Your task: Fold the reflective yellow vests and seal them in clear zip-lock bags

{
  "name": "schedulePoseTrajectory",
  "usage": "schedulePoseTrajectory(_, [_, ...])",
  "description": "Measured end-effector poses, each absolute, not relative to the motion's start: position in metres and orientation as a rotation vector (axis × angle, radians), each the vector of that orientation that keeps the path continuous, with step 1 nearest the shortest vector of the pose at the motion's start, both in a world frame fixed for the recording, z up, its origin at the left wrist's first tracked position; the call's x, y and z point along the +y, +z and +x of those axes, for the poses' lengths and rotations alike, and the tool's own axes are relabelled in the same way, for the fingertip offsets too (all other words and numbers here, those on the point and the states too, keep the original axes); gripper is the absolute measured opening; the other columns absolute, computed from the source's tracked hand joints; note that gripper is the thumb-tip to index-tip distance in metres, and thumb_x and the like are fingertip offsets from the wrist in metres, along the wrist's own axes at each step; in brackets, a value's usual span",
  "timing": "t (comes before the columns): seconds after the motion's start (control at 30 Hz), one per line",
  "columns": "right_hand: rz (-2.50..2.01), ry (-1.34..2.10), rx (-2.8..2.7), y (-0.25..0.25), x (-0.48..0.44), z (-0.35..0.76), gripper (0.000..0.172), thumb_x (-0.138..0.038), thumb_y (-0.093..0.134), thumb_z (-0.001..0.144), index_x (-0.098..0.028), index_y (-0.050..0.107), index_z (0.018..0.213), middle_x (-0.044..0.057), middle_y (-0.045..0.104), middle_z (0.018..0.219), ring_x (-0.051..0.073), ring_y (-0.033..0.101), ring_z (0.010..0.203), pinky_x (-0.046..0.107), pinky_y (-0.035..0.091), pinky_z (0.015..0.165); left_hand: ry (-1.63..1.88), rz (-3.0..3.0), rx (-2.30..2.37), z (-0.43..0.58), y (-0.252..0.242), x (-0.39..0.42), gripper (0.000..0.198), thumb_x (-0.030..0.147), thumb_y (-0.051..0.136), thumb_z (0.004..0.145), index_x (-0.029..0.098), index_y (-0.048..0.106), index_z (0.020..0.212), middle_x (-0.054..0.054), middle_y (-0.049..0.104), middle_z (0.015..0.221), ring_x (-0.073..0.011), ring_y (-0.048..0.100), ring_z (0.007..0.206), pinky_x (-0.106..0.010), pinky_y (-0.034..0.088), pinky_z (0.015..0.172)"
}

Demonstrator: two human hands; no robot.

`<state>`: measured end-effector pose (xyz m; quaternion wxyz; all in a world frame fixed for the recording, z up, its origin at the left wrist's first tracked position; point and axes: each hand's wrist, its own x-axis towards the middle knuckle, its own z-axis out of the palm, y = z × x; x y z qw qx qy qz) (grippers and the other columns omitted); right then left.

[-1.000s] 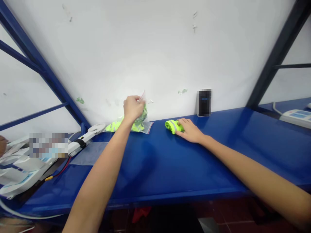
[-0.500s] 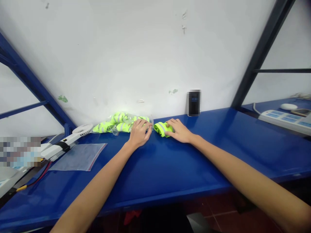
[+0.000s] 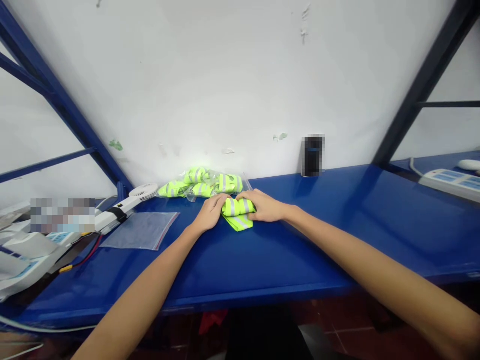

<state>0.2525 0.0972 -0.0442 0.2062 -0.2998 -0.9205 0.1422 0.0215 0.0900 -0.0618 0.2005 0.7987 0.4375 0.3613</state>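
A rolled neon-yellow cloth with grey reflective stripes (image 3: 237,208) lies on the blue table (image 3: 285,260), with a short flap hanging toward me. My left hand (image 3: 211,212) grips its left end. Around the right end are the fingers of my right hand (image 3: 265,206), the thumb at its lower side. Just behind the hands, against the wall, lie several similar yellow rolls in clear plastic bags (image 3: 202,185).
A flat clear zip bag (image 3: 140,231) lies left of my left hand. Beyond it are a white handheld fan (image 3: 144,191), cables and white devices. A dark phone-like object (image 3: 312,156) leans on the wall. A power strip (image 3: 452,182) sits far right.
My left hand has left the bagged rolls and now holds the loose yellow roll with my right hand. The roll has come nearer and a flap of it shows. The view has shifted left.
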Motion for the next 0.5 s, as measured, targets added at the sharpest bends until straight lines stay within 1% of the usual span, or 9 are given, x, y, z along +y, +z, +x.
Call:
schedulePoseTrajectory(0.07, [-0.862, 0.39, -2.493, -0.048, 0.103, 0.244, 0.051, -0.02, 0.067, 0.071, -0.018, 0.057, 0.121, 0.009, 0.064, 0.119, 0.026, 0.056, 0.103, 0.042, 0.04, 0.093, 1.062, 2.134, 1.277, 0.02, -0.064, 0.093, 0.051, 0.046, 0.027, 0.098, 0.018, 0.068, 0.11, -0.005, 0.07, 0.108, -0.0237, 0.062, 0.102, -0.035, 0.044, 0.092])
schedulePoseTrajectory(0.17, [-0.876, 0.46, -2.338, -0.057, 0.103, 0.236, 0.044, -0.026, 0.069, 0.073, -0.019, 0.061, 0.116, 0.006, 0.067, 0.111, 0.024, 0.06, 0.096, 0.039, 0.044, 0.088, 1.137, 1.985, 1.266, 0.021, -0.07, 0.095, 0.059, 0.053, 0.025, 0.097, 0.016, 0.07, 0.109, -0.007, 0.071, 0.107, -0.0253, 0.062, 0.103, -0.037, 0.043, 0.096])
schedulePoseTrajectory(0.27, [-0.858, 0.677, -2.141, -0.063, 0.094, 0.234, 0.042, -0.033, 0.071, 0.075, -0.017, 0.063, 0.114, 0.005, 0.069, 0.104, 0.022, 0.064, 0.089, 0.034, 0.049, 0.08, 1.198, 1.813, 1.115, 0.023, -0.074, 0.095, 0.064, 0.059, 0.023, 0.095, 0.016, 0.068, 0.113, -0.007, 0.069, 0.114, -0.0263, 0.059, 0.113, -0.039, 0.04, 0.104])
schedulePoseTrajectory(0.33, [-0.814, 0.885, -2.002, -0.065, 0.089, 0.234, 0.044, -0.036, 0.07, 0.077, -0.016, 0.062, 0.115, 0.006, 0.07, 0.109, 0.022, 0.065, 0.093, 0.034, 0.052, 0.081, 1.255, 1.705, 1.017, 0.025, -0.075, 0.094, 0.062, 0.06, 0.025, 0.094, 0.019, 0.062, 0.122, -0.007, 0.066, 0.122, -0.0265, 0.054, 0.122, -0.041, 0.036, 0.109])
schedulePoseTrajectory(0.4, [-0.786, 1.078, -1.849, -0.065, 0.086, 0.232, 0.048, -0.036, 0.07, 0.079, -0.016, 0.058, 0.121, 0.008, 0.068, 0.117, 0.023, 0.066, 0.098, 0.034, 0.053, 0.085, 1.276, 1.63, 0.926, 0.026, -0.075, 0.093, 0.058, 0.059, 0.031, 0.094, 0.022, 0.053, 0.133, -0.006, 0.061, 0.13, -0.0271, 0.05, 0.128, -0.043, 0.034, 0.111])
schedulePoseTrajectory(0.43, [-0.79, 1.149, -1.759, -0.064, 0.086, 0.231, 0.051, -0.035, 0.07, 0.079, -0.017, 0.056, 0.124, 0.009, 0.068, 0.119, 0.023, 0.066, 0.099, 0.035, 0.054, 0.086, 1.265, 1.606, 0.878, 0.027, -0.074, 0.091, 0.057, 0.058, 0.038, 0.092, 0.023, 0.048, 0.137, -0.007, 0.059, 0.133, -0.0279, 0.049, 0.129, -0.044, 0.034, 0.111])
schedulePoseTrajectory(0.5, [-0.81, 1.233, -1.583, -0.062, 0.085, 0.228, 0.054, -0.033, 0.069, 0.079, -0.017, 0.053, 0.128, 0.01, 0.068, 0.119, 0.022, 0.067, 0.098, 0.035, 0.055, 0.086, 1.208, 1.595, 0.789, 0.027, -0.071, 0.087, 0.064, 0.053, 0.053, 0.087, 0.025, 0.038, 0.142, -0.008, 0.057, 0.135, -0.0295, 0.052, 0.127, -0.046, 0.038, 0.108])
